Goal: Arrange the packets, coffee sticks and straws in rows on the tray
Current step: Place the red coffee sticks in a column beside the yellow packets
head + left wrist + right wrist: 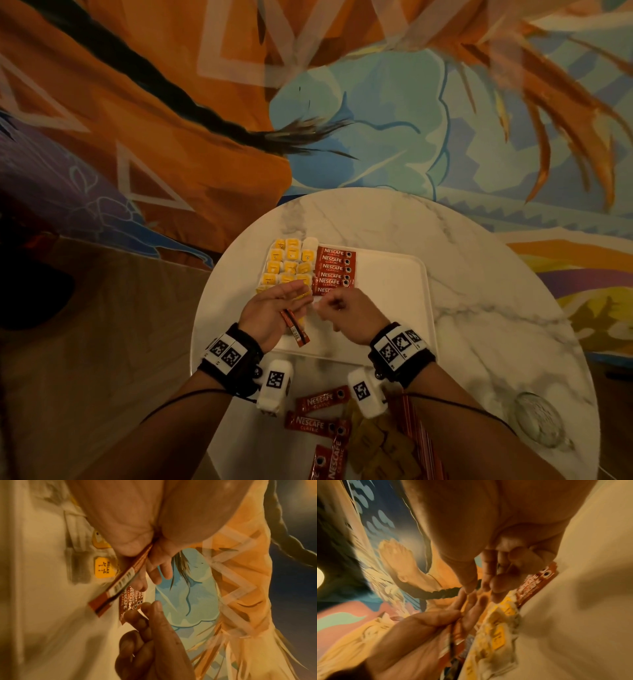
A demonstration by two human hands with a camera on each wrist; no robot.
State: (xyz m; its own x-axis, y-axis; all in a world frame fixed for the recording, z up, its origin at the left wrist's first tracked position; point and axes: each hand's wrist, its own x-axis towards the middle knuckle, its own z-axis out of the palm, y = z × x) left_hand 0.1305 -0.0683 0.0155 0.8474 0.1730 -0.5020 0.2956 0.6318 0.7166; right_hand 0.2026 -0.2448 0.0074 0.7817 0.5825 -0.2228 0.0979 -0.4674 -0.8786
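A white tray (387, 291) lies on the marble table. Yellow packets (289, 262) fill rows at its far left, beside a column of red Nescafe coffee sticks (334, 270). My left hand (291, 298) hovers palm up over the tray's near left. It grips a couple of coffee sticks (296, 329), whose barcode end (120, 581) juts out past the palm. My right hand (322, 305) is right beside the left fingertips with its fingers (488, 585) curled together. I see nothing between them. The yellow packets (498, 632) lie just below both hands.
Loose coffee sticks (320, 401), brown packets (380, 445) and thin reddish straws (412, 425) lie on the table between my forearms, near its front edge. A glass ashtray (537, 421) stands at the right. The right half of the tray is bare.
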